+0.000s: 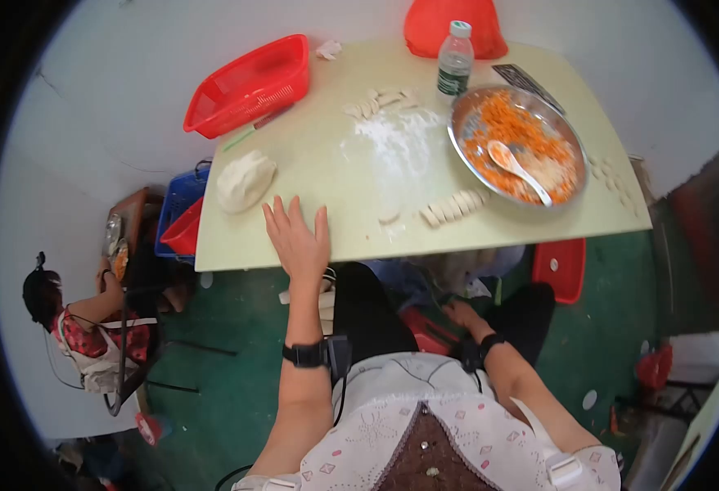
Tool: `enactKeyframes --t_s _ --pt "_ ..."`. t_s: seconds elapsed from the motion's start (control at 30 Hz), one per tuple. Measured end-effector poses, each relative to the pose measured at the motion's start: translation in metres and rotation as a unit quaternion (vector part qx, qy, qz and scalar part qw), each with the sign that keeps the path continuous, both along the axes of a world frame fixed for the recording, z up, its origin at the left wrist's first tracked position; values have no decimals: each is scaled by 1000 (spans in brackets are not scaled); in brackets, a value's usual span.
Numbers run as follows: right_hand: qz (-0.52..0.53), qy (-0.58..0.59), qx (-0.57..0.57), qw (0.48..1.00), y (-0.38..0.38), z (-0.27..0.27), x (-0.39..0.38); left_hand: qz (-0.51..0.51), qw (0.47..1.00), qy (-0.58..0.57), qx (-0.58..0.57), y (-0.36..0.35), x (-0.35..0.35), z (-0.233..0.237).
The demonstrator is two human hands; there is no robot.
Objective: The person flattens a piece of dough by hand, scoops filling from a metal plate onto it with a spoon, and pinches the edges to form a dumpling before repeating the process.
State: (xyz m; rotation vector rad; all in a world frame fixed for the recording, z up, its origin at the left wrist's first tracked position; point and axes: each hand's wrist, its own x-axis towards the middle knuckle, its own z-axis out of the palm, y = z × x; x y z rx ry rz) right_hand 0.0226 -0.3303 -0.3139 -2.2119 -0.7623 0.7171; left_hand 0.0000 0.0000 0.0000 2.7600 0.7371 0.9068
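Observation:
My left hand (pixel 299 241) rests on the front edge of the pale table (pixel 326 164), fingers spread and holding nothing. Just beyond its fingertips lies a lump of dough (pixel 246 182). Below the table's edge, my right hand (pixel 464 316) is down by my knee; its fingers are too small and shadowed to make out. A row of cut dough pieces (pixel 454 208) sits near the front edge, with a smear of white flour (pixel 396 143) behind it. On the right, a metal bowl (pixel 574 139) contains shredded orange filling (pixel 511 123) and a white spoon (pixel 523 173).
A red basket (pixel 249 86) and a knife (pixel 273 117) are at the back left. Behind the bowl stands a water bottle (pixel 455 61) near a red bag (pixel 457 24). Another person (pixel 101 327) sits at the far left. A red tray (pixel 560 270) is on the floor.

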Motion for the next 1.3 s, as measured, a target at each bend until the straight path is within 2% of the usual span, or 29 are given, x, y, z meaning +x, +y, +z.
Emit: enactKeyframes --t_s 0.07,0.1,0.2,0.27,0.3,0.37,0.47,0.53,0.73,0.83,0.97,1.0,1.1,1.13,1.23,1.3 --pt "-74 66 -108 989 15 25 50 -8 999 -44 28 4 42 5" --pt "-68 68 -121 988 -16 40 -25 -15 1000 -23 1 -13 -27 -2" --pt "-80 79 -76 991 6 94 -31 -33 999 2 4 -4 -24 6" --pt "-24 7 -39 999 7 119 -35 -33 999 26 2 -5 -24 4" --pt "-30 29 -12 999 6 137 -39 -34 999 25 -6 -6 -24 2" --pt "-17 -11 -6 1000 3 174 -48 -31 999 20 -19 -5 -23 2" --pt "-35 2 6 999 3 243 -64 -25 999 38 -27 -5 -25 5" --pt "-52 5 43 998 -4 266 -64 -24 998 41 -28 -6 -23 6" --pt "-130 -39 251 958 3 300 -42 -20 999 44 -10 -6 -24 7" --pt "-150 -72 290 943 15 321 -27 -24 999 35 -7 -7 -24 7" --pt "-199 -269 282 899 29 334 -4 -58 997 -42 23 -10 -24 1" --pt "-210 -288 287 889 32 335 3 -73 994 -69 39 -12 -24 -1" --pt "-217 -238 303 897 42 335 22 -189 970 -124 -90 -40 -20 13" --pt "-220 -200 312 902 46 329 29 -211 965 -146 -56 -48 -13 14" --pt "-251 -226 289 896 54 319 38 -327 929 -5 -175 -59 2 26" --pt "-257 -227 274 898 56 322 36 -360 913 59 -181 -57 9 31"
